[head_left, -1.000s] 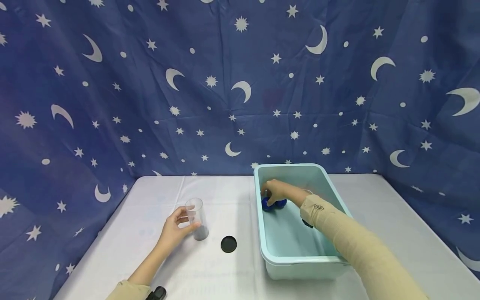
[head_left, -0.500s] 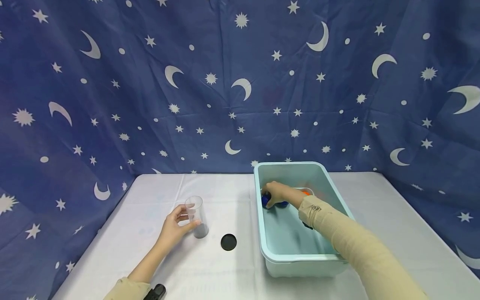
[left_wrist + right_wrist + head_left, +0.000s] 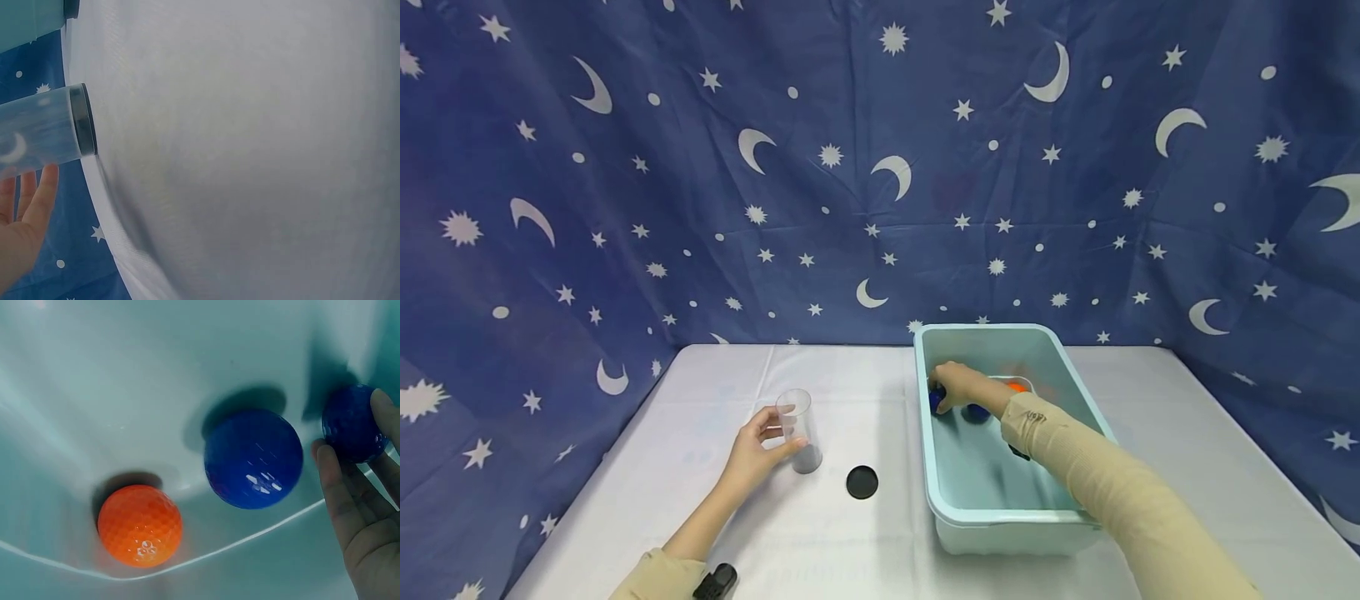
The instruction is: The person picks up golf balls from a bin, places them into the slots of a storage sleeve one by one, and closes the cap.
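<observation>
In the head view my left hand (image 3: 758, 450) grips a clear plastic cylinder (image 3: 795, 425) standing upright on the white table, fingers behind it and thumb in front. A dark band (image 3: 82, 119) rings the cylinder's base in the left wrist view. My right hand (image 3: 955, 385) reaches down inside a pale teal bin (image 3: 929, 467), close to its left wall. Thumb and fingers pinch a dark blue golf ball (image 3: 355, 425). Beside it on the bin floor lie a second blue ball (image 3: 253, 459) and a dimpled orange golf ball (image 3: 140, 526). My right forearm partly covers the orange one in the head view.
A round black lid (image 3: 862, 482) lies on the white tablecloth (image 3: 827, 550) between cylinder and bin. The bin's raised walls surround the right hand. Behind the table hangs a blue curtain (image 3: 820, 192) with moons and stars.
The held blue ball has come up slightly and the other blue ball now sits farther to its right. The orange ball has come into sight. My left hand keeps its hold on the cylinder.
</observation>
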Available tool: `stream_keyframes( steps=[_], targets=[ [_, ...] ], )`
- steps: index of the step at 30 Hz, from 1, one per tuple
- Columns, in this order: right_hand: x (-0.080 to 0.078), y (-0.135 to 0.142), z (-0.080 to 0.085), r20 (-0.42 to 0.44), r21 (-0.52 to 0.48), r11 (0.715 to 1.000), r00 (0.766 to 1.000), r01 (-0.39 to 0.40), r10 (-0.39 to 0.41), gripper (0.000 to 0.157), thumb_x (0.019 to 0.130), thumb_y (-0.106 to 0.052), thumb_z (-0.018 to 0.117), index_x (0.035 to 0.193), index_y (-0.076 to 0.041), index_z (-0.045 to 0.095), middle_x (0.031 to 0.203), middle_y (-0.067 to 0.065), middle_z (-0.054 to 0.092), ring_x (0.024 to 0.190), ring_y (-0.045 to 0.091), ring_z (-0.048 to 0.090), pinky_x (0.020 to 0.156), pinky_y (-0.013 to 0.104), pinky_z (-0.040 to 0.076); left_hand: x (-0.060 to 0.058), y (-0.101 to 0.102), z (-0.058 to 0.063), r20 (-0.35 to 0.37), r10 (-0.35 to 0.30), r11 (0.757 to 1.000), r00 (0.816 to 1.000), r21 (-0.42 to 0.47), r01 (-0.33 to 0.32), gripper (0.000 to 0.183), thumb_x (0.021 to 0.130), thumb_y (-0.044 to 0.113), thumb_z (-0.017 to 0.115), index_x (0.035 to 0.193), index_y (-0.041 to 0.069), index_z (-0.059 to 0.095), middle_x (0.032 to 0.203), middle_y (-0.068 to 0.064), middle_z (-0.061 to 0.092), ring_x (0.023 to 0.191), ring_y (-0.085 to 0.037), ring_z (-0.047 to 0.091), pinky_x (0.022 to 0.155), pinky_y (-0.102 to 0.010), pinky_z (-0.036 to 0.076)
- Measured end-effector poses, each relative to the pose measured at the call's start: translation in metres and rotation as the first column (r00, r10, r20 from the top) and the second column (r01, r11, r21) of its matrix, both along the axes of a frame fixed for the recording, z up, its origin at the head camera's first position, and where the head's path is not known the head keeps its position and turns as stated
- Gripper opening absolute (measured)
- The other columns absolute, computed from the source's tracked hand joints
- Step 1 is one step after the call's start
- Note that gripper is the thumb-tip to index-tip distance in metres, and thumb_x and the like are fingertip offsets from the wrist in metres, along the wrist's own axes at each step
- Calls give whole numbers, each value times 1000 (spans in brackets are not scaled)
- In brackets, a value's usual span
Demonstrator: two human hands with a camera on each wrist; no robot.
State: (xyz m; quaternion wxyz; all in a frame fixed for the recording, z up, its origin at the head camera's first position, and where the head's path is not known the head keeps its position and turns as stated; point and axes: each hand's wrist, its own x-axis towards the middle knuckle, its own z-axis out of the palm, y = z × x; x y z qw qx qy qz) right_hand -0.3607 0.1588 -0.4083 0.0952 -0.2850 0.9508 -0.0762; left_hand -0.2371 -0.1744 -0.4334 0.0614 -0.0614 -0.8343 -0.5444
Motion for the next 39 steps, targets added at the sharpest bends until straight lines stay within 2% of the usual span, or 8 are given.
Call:
stream_keyframes(
  steps=[1, 6, 20, 28, 35, 39],
  targets=[
    [9, -4, 12, 17, 21, 999, 999, 28, -28, 40, 70, -15, 83, 104, 1, 68, 104, 15, 68, 98, 28, 63, 88, 39, 52, -1, 0, 0, -2, -1, 1000, 1000, 4, 1, 53, 77, 11, 77, 124, 2, 54, 114, -20, 61, 104, -35, 61, 95, -47, 47],
    [17, -4, 25, -28, 40, 999, 1000, 9, -8, 37, 73, -14, 81, 103, 2, 67, 101, 16, 68, 94, 28, 63, 85, 38, 53, -3, 1, 0, -4, -1, 1000, 1000, 8, 1, 53, 76, 11, 77, 124, 4, 55, 114, -19, 61, 103, -35, 61, 96, -48, 47],
    [23, -2, 36, -3, 23, 1000, 1000, 9, -9, 38, 73, -12, 80, 105, 4, 67, 103, 18, 68, 94, 28, 64, 82, 35, 54, -2, 3, 1, 16, -1, 1000, 1000, 16, 1, 54, 77, 11, 77, 125, 3, 54, 115, -19, 61, 105, -35, 60, 95, -47, 47],
    [27, 1, 47, -31, 10, 1000, 999, -28, 28, 37, 72, -10, 80, 103, 6, 67, 100, 18, 69, 90, 27, 65, 80, 33, 54, -1, 1, 0, 44, 11, 1000, 999, 25, -12, 54, 78, 16, 77, 126, 7, 54, 126, -15, 56, 115, -33, 57, 95, -45, 48],
    [30, 6, 53, 16, -28, 1000, 1000, 9, -8, 38, 74, -11, 79, 105, 5, 66, 99, 17, 68, 85, 23, 65, 76, 30, 55, -2, 2, 0, 13, -6, 999, 1000, 34, 5, 53, 77, 15, 78, 124, 6, 55, 125, -14, 60, 112, -32, 58, 95, -45, 48],
    [31, 10, 53, 12, -35, 999, 1000, 5, -5, 37, 74, -11, 79, 105, 5, 66, 98, 17, 68, 85, 22, 64, 77, 31, 54, -3, 3, 1, 14, -15, 999, 1000, 43, 15, 52, 77, 14, 77, 124, 5, 56, 125, -16, 60, 112, -33, 58, 96, -46, 47]
  ],
)
